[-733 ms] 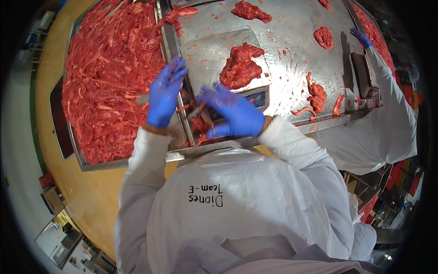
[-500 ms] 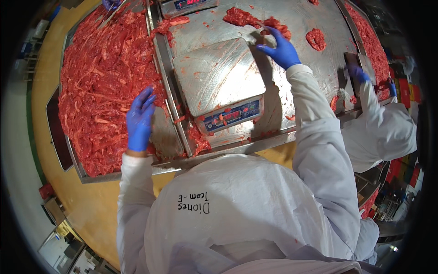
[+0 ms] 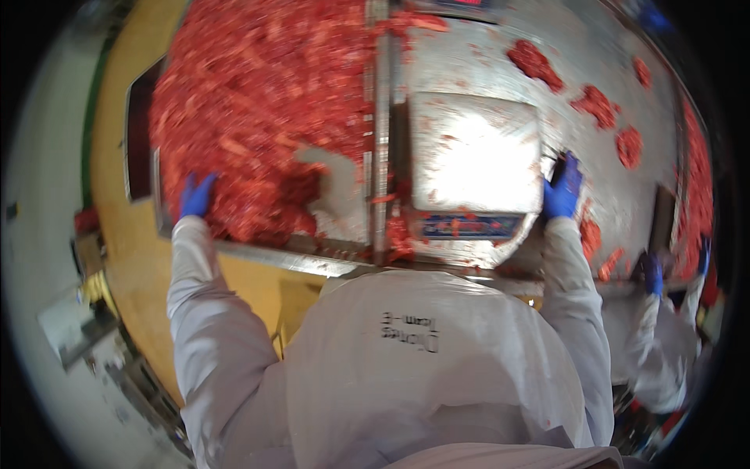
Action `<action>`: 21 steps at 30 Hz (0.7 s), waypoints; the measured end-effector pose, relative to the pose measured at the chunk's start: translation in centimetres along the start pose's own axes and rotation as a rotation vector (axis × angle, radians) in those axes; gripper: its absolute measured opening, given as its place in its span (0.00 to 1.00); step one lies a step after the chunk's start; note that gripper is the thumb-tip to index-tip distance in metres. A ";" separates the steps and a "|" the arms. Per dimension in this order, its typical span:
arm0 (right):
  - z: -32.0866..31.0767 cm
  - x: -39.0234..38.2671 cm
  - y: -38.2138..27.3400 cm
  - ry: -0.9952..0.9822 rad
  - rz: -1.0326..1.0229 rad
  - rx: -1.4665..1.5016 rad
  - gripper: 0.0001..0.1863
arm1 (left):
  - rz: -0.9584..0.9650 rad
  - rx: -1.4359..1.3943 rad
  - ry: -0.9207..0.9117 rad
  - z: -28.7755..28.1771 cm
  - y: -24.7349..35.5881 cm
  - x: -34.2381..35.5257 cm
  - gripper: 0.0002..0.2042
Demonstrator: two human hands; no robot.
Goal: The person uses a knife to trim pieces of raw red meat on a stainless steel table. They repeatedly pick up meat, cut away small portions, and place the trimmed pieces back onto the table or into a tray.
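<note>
My left hand [image 3: 198,195], in a blue glove, rests at the near left edge of a large heap of raw red meat [image 3: 266,102]. Its fingers are apart, and no separate piece shows in them. Beside the right side of a bench scale [image 3: 476,160] is my right hand [image 3: 562,189], also blue-gloved. Its thumb stands off from the fingers toward the scale, and I see nothing held. The scale's steel platform carries only smears and shines brightly. Its blue front panel [image 3: 469,226] faces me. Motion blurs much of the picture.
A steel divider [image 3: 381,141] runs between the heap and the scale. Meat pieces [image 3: 535,64] lie right of the scale, including a round one [image 3: 629,147]. Another scale [image 3: 461,8] stands at the far edge. At right, a co-worker's gloved hand [image 3: 652,273] is near more meat [image 3: 694,187].
My view has turned, shifting the table to the right. My left hand has moved left to the heap's near corner. My right hand has drawn back from the far meat pieces to the scale's side.
</note>
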State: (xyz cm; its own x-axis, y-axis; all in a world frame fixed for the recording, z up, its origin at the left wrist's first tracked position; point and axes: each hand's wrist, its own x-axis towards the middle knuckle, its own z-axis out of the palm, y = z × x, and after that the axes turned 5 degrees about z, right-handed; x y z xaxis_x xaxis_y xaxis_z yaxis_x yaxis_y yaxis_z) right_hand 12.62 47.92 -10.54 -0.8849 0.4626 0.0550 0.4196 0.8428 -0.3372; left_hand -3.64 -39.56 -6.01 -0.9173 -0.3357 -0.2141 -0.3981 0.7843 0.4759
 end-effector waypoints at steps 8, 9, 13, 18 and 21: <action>-0.4 0.5 0.9 -0.002 0.015 -0.070 0.46 | 0.401 -0.208 -0.460 10.4 19.5 -16.9 0.18; -0.2 0.5 0.9 -0.001 0.012 -0.059 0.46 | 0.687 -0.113 -0.221 12.4 20.0 -18.7 0.18; 0.4 0.3 1.9 0.041 0.046 -0.042 0.46 | 0.855 -0.108 -0.466 16.6 24.0 -23.0 0.16; 0.5 -0.6 5.1 -0.159 0.193 0.697 0.32 | 1.011 -0.111 -0.353 9.5 32.4 -24.4 0.09; -1.4 -5.4 2.4 -0.180 0.291 0.850 0.25 | 0.969 -0.016 -0.154 10.1 31.4 -23.9 0.07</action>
State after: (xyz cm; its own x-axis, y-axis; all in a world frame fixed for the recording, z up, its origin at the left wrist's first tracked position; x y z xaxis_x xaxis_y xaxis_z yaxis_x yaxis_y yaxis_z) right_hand 18.67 47.83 -10.30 -0.8155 0.5152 -0.2636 0.4039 0.1806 -0.8968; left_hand 5.88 -1.69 5.45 -0.8365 0.5219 0.1670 0.5253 0.6770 0.5155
